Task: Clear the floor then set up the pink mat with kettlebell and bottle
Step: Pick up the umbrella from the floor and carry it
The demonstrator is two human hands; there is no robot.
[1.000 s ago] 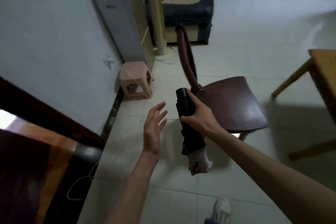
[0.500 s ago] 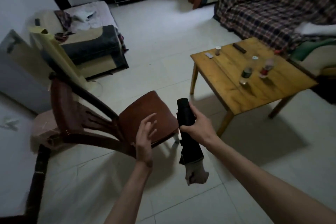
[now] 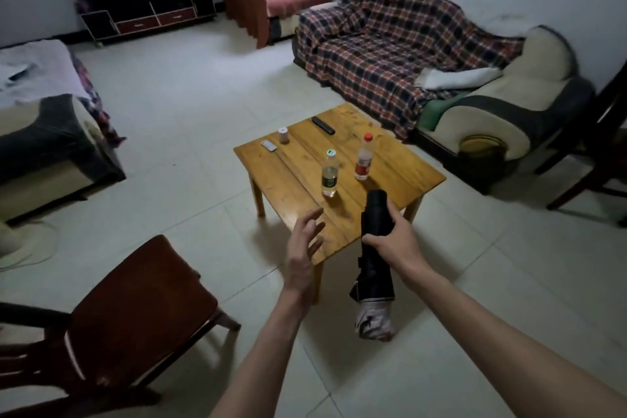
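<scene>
My right hand (image 3: 393,241) grips a folded black umbrella (image 3: 375,268) around its upper part, and the grey end hangs downward over the floor. My left hand (image 3: 305,237) is open with fingers spread, just left of the umbrella and over the near corner of the small wooden table (image 3: 288,180). Two plastic bottles stand on the table: one with a green cap (image 3: 329,173) and one with a red cap (image 3: 363,157). No pink mat or kettlebell is in view.
A dark wooden chair (image 3: 135,302) stands at the lower left. A plaid-covered sofa (image 3: 390,54) lies behind the table, another sofa (image 3: 44,132) is at the left, a second chair (image 3: 597,146) at the right. A remote (image 3: 323,125) and small items rest on the table.
My view has swung right from the wall and chair toward the table and sofa. The umbrella stays in my right hand, and both hands now hover over the table's near corner.
</scene>
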